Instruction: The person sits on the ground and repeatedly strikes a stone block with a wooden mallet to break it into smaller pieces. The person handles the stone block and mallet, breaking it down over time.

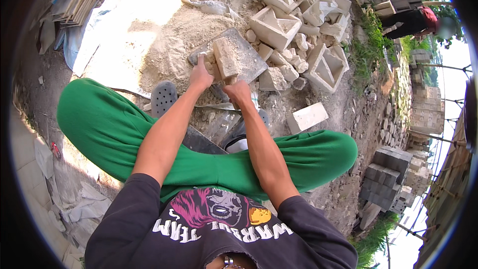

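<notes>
Right hand (238,93): fingers being clamped on mallet (226,57), seemingly for pounding
Left hand (201,76): closure not being shown
Slab (253,59): aim likely being needed

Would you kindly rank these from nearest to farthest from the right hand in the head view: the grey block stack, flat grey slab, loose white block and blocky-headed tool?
1. Blocky-headed tool: in the right hand.
2. Flat grey slab: just beyond the hand.
3. Loose white block: on the ground, to the right.
4. Grey block stack: far right.
</notes>
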